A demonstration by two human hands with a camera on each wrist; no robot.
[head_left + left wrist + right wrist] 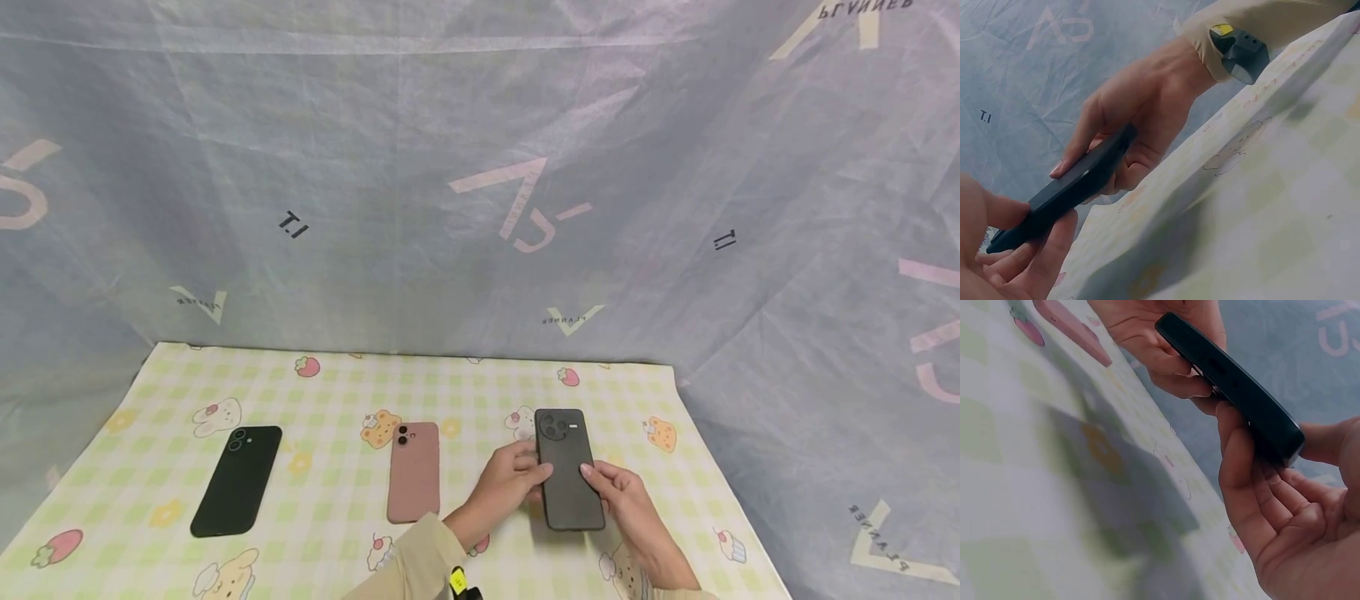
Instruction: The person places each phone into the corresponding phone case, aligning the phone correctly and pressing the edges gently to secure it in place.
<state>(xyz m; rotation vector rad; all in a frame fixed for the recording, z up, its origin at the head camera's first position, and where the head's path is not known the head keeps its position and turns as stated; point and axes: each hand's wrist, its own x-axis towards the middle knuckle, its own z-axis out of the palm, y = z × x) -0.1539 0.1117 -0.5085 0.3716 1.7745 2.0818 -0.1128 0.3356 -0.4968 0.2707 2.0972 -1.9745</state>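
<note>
Both hands hold a dark grey phone (pixel 570 487) raised above the table, its back with the round camera block facing up. The left hand (pixel 504 485) grips the phone's left edge, thumb on the back and fingers underneath. On the opposite edge the right hand (pixel 632 510) pinches it the same way. Seen edge-on in the left wrist view, the phone (pixel 1075 187) casts a shadow on the cloth below. In the right wrist view the phone's edge (pixel 1235 387) lies between the fingers and thumb of each hand.
A pink phone (pixel 415 475) lies back up on the table, just left of the left forearm. Farther left lies a dark green phone (pixel 238 479), also back up. A checked cloth (pixel 337 500) with cartoon prints covers the table, and a grey-blue curtain (pixel 375 208) hangs behind.
</note>
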